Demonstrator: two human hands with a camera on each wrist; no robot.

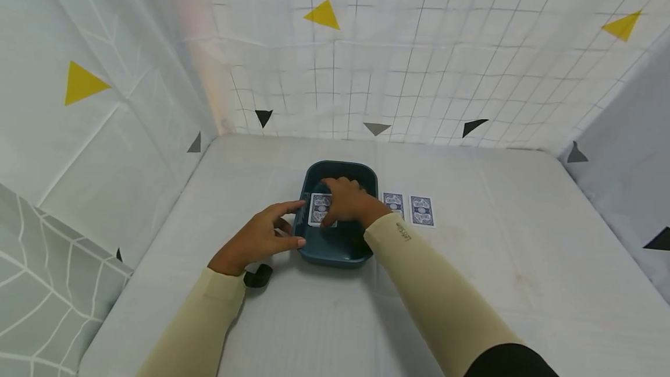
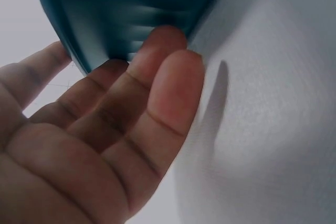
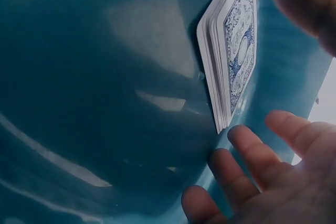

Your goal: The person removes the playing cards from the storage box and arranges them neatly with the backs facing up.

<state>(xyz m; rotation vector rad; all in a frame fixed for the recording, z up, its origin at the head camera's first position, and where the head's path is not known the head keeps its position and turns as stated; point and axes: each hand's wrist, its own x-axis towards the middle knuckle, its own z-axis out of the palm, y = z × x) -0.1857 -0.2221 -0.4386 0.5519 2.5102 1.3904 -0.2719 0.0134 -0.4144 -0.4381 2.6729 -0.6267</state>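
A dark teal plastic tub stands on the white table. Flat inside it lies a stack of playing cards, backs up, with a blue and white pattern. Reaching into the tub, my right hand hovers over the stack and covers part of it. In the right wrist view its spread fingers are near one end of the stack, the thumb near the other, with nothing gripped. My left hand rests its fingertips against the tub's left outer side, its fingers loosely bent.
Two face-down card piles lie just right of the tub: the nearer pile is partly hidden by my right wrist, and the farther pile shows whole. A black strap piece is at my left wrist. White sheeting hangs behind the table.
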